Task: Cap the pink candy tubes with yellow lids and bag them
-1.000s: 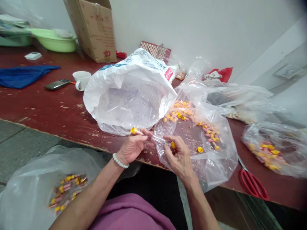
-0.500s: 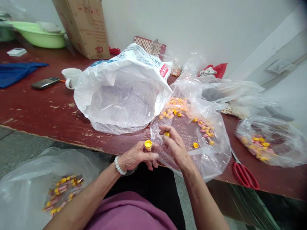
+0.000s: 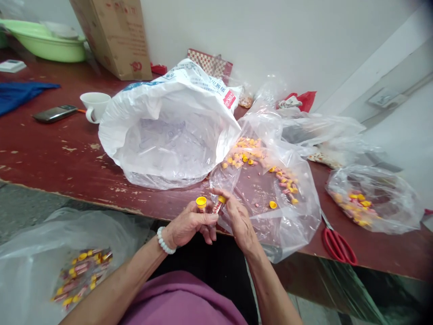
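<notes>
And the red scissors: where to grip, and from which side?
I'd take the red handles with the right hand, coming from the person's side of the table: the loops lie close to the near edge, while the blades point away, toward the clear bag.

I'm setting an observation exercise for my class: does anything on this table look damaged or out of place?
Yes, the red tabletop looks damaged: its paint is chipped, leaving pale patches near its front edge. One yellow cup-shaped piece also sits apart from the nearby cluster of yellow-and-pink pieces, so it looks slightly stray.
</notes>
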### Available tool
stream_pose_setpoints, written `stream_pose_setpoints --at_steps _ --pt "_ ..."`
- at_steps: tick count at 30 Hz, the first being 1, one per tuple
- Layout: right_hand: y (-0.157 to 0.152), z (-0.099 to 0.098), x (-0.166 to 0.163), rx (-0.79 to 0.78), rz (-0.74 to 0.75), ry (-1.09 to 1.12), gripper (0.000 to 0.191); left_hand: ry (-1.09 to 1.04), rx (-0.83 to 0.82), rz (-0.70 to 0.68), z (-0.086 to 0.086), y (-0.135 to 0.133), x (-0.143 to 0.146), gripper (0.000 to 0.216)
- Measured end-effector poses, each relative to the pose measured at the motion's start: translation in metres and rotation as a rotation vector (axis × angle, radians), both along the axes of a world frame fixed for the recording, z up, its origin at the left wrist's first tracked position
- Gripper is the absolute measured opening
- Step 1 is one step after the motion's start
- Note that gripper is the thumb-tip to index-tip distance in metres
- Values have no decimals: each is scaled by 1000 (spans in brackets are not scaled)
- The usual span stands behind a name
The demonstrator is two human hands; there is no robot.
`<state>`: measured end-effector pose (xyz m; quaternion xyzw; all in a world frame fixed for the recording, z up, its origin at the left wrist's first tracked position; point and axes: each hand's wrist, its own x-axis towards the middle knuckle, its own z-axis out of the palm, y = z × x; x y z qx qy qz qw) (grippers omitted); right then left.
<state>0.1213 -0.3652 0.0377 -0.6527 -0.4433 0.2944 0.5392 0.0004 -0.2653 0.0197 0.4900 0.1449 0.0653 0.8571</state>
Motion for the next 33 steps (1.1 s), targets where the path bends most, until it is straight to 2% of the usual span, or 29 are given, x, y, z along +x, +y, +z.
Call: stream_pose_setpoints --at_steps 2,4,5,6,10,12,14,16,18,19,23,25,27,29,31,33 --pt "-5 -1 0 -32 59 -150 57 -2 -48 15 0 0 0 17" --pt "-7 -4 -2 -22 60 -340 90 -19 -85 42 1 0 0 15" --pt "-7 -6 -4 -12 48 -420 101 -27 -106 61 1 1 1 15" --pt "-6 -8 -5 1 33 -486 103 -32 -128 77 1 1 1 14" --pt "0 -14 -7 67 -17 -650 79 -34 -191 82 -1 2 1 12" --pt "1 -13 -5 80 13 -677 76 -48 -203 46 -1 3 1 11" --pt "1 -8 -2 62 94 -700 79 -66 -196 30 -2 4 1 9" --pt "2 -2 -1 37 165 -773 92 -71 -183 62 -2 3 2 13" --pt "3 2 -3 16 196 -868 103 -50 -159 108 -2 1 3 20" --pt "4 2 -5 10 199 -902 102 -32 -148 121 -2 0 4 22" --pt "11 -4 -15 73 187 -929 64 9 -161 170 -3 -7 7 24" --pt "13 -7 -19 101 177 -941 53 11 -216 210 -4 -9 9 26" --pt "15 -5 -20 77 198 -950 55 38 -279 220 -7 -9 9 26" --pt "16 -1 -18 30 258 -939 65 81 -325 207 -9 -7 9 23" --pt "18 3 -16 -15 323 -939 75 116 -343 211 -12 -4 7 22" --pt "21 2 -15 -38 348 -958 75 142 -342 250 -13 -1 6 20"
